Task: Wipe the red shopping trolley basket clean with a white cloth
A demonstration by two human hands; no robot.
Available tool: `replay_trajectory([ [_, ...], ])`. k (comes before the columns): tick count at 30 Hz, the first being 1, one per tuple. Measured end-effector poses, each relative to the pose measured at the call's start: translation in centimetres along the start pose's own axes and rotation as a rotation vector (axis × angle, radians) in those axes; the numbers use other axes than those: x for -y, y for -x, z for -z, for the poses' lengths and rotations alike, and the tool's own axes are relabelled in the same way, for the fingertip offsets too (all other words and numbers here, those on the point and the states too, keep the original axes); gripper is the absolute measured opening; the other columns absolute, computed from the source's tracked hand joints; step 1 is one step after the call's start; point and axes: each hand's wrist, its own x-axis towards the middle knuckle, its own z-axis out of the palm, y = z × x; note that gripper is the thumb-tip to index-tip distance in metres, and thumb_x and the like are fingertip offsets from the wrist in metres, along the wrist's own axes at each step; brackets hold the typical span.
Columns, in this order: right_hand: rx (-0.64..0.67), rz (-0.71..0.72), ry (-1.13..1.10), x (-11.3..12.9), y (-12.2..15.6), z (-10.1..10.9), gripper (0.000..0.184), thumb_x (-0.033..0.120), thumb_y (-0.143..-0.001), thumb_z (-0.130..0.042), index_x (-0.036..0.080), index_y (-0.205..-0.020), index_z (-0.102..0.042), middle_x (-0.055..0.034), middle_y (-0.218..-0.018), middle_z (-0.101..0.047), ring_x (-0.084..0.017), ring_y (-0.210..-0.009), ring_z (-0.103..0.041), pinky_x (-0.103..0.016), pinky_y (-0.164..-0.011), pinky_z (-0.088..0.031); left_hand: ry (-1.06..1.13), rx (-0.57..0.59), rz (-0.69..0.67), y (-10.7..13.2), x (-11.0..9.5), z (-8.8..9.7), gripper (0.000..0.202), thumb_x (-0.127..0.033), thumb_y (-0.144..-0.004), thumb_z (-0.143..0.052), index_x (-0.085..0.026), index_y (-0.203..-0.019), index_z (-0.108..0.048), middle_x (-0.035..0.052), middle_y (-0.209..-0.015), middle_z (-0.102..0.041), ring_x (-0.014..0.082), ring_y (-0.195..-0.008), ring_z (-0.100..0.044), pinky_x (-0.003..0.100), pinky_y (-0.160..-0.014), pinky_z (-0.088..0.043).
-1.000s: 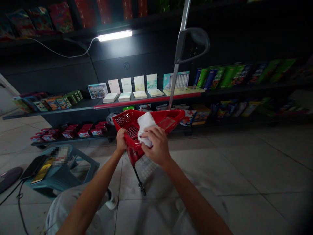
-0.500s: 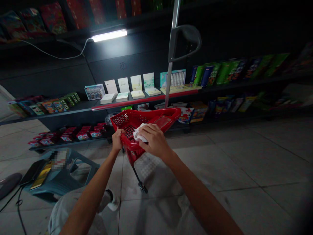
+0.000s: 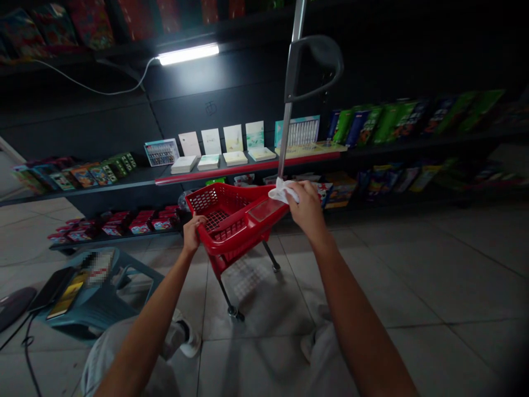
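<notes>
In front of me stands a red plastic shopping basket cart on thin dark legs with casters. My left hand grips its rim at the near left corner, fingers wrapped over the edge. My right hand is closed round a crumpled white cloth. That cloth lies against the far right end of the cart's rim, beside the base of the upright metal pole. A grey loop handle is fixed higher on the pole.
Behind the cart runs a dark shelf with standing books, snack bags and small boxes. A lit tube lamp hangs above. At left is a blue-grey stool bearing a dark device, with cables on the tiled floor.
My right hand has slid the cloth along the rim, away and to the right, from the near edge to the pole's base. My left hand keeps its hold on the rim.
</notes>
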Motion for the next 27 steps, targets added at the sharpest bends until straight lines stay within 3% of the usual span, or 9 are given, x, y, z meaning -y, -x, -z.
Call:
replay_trajectory([
  [4, -0.013, -0.024, 0.023, -1.5, 0.1, 0.5, 0.03, 0.028, -0.1, -0.048, 0.022, -0.119, -0.07, -0.0131, -0.114, -0.062, -0.032, -0.114, -0.055, -0.045, -0.104, -0.045, 0.166, 0.006, 0.007, -1.0, 0.5, 1.5, 0.038, -0.048, -0.089, -0.037, -0.024, -0.062, -0.049, 0.009, -0.072, -0.063, 0.0297, -0.098, -0.066, 0.048, -0.104, -0.05],
  [8, -0.014, 0.017, 0.042, 0.1, -0.1, 0.4, 0.029, 0.033, -0.101, -0.049, 0.023, -0.117, -0.071, -0.0124, -0.115, -0.065, -0.032, -0.114, -0.055, -0.044, -0.102, -0.046, 0.265, -0.009, 0.059, -1.6, 0.9, 2.9, 0.032, -0.042, -0.085, -0.045, -0.024, -0.06, -0.054, 0.0097, -0.077, -0.067, 0.0301, -0.108, -0.066, 0.053, -0.116, -0.042],
  [12, 0.033, 0.065, 0.06, 2.1, -0.4, -0.2, 0.028, 0.032, -0.101, -0.05, 0.024, -0.116, -0.072, -0.0114, -0.112, -0.068, -0.031, -0.108, -0.056, -0.044, -0.098, -0.046, 0.369, -0.002, 0.26, -1.8, 0.4, 4.9, 0.02, -0.033, -0.076, -0.051, -0.022, -0.067, -0.065, 0.0101, -0.092, -0.075, 0.0318, -0.116, -0.066, 0.055, -0.116, -0.043],
  [16, 0.073, 0.107, 0.093, 3.4, -0.3, -0.8, 0.026, 0.031, -0.1, -0.052, 0.023, -0.114, -0.073, -0.0115, -0.108, -0.07, -0.031, -0.104, -0.055, -0.044, -0.094, -0.045, 0.364, 0.168, 0.474, -2.7, -2.2, 7.8, 0.031, -0.038, -0.075, -0.058, -0.017, -0.091, -0.076, 0.0104, -0.094, -0.077, 0.0322, -0.099, -0.071, 0.051, -0.094, -0.057],
  [19, 0.081, 0.106, 0.111, 4.0, -0.2, -1.1, 0.024, 0.031, -0.099, -0.054, 0.023, -0.11, -0.073, -0.0114, -0.105, -0.071, -0.032, -0.103, -0.056, -0.043, -0.093, -0.045, 0.137, 0.24, 0.354, -3.3, -6.1, 8.9, 0.036, -0.043, -0.085, -0.058, -0.018, -0.1, -0.078, 0.0088, -0.101, -0.078, 0.0314, -0.103, -0.07, 0.044, -0.093, -0.056],
  [22, 0.111, 0.066, 0.094, 4.6, -0.1, -1.4, 0.022, 0.029, -0.099, -0.054, 0.022, -0.109, -0.072, -0.0121, -0.106, -0.071, -0.031, -0.104, -0.059, -0.042, -0.092, -0.045, -0.111, 0.265, 0.102, -2.6, -10.5, 7.3, 0.034, -0.047, -0.096, -0.055, -0.021, -0.1, -0.077, 0.0059, -0.101, -0.077, 0.0299, -0.102, -0.07, 0.042, -0.096, -0.052],
  [25, 0.143, 0.028, 0.043, 5.1, 0.0, -1.6, 0.023, 0.03, -0.1, -0.054, 0.022, -0.111, -0.072, -0.0119, -0.109, -0.07, -0.029, -0.103, -0.063, -0.037, -0.088, -0.046, -0.287, 0.184, -0.058, -0.6, -14.0, 3.6, 0.028, -0.049, -0.097, -0.062, -0.023, -0.101, -0.073, 0.0058, -0.095, -0.073, 0.0302, -0.093, -0.07, 0.041, -0.089, -0.051],
  [27, 0.147, 0.032, 0.02, 5.3, 0.0, -1.7, 0.023, 0.031, -0.1, -0.054, 0.022, -0.111, -0.072, -0.0112, -0.109, -0.07, -0.028, -0.103, -0.064, -0.035, -0.087, -0.047, -0.41, 0.133, -0.095, 0.9, -15.5, 1.2, 0.03, -0.052, -0.095, -0.064, -0.023, -0.104, -0.069, 0.0075, -0.093, -0.069, 0.0324, -0.089, -0.07, 0.043, -0.087, -0.05],
])
